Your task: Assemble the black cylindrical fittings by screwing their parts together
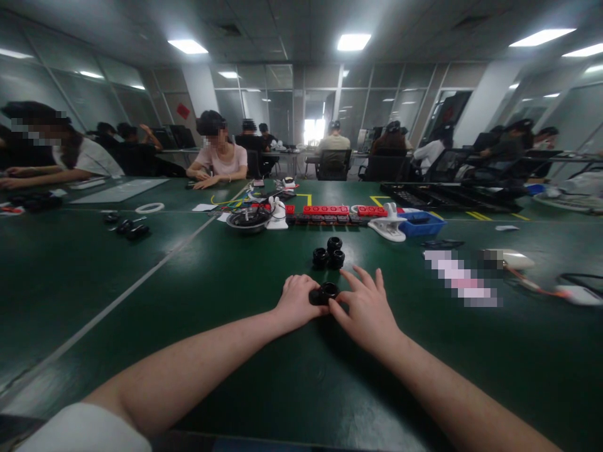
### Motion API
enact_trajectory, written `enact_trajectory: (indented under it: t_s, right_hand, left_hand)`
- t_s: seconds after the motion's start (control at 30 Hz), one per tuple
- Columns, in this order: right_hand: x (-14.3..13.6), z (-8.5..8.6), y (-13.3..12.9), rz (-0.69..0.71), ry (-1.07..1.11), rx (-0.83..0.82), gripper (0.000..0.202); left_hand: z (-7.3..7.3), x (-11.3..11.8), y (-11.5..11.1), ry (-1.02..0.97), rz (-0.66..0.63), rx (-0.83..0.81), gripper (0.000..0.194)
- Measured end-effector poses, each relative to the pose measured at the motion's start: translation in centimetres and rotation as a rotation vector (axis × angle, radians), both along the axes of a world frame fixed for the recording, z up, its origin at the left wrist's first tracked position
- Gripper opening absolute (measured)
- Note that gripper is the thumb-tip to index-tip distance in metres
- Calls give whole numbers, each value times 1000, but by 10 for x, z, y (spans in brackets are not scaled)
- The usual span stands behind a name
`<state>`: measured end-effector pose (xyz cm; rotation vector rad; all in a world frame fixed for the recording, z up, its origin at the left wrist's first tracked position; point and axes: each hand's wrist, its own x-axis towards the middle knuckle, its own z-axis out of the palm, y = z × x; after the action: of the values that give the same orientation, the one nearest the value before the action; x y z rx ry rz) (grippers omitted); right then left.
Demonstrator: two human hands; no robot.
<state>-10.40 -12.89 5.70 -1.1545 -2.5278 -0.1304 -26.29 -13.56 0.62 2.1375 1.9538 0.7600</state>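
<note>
A black ring-shaped part (325,292) lies between my two hands, low over the green table. My left hand (300,302) is wrapped round its left side, fingers closed. At its right side, the thumb and index finger of my right hand (370,309) pinch the edge, while the other fingers stretch up and away. Just beyond my hands, three similar black parts stand close together: one at the back (334,243), one at the left (320,257) and one at the right (336,258).
Red power strips (326,210), a white clamp (389,225), a blue bin (423,223) and a black bowl of cable (249,218) line the table's middle. Several black pieces (132,228) lie left. A cable with a white plug (579,294) lies right. A person (219,154) sits across.
</note>
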Motion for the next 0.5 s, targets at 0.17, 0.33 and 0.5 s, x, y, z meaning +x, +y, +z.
enact_trajectory:
  t_s: [0.17, 0.33, 0.5]
  right_hand:
    - [1, -1, 4, -24, -11, 13, 38]
    - [1, -1, 5, -34, -16, 12, 44]
    - [-1, -5, 7, -57, -14, 7, 45]
  left_hand:
    - [0, 0, 0, 20, -6, 5, 38]
    - [3, 1, -2, 26, -5, -3, 38]
    - [4, 2, -2, 54, 10, -6, 39]
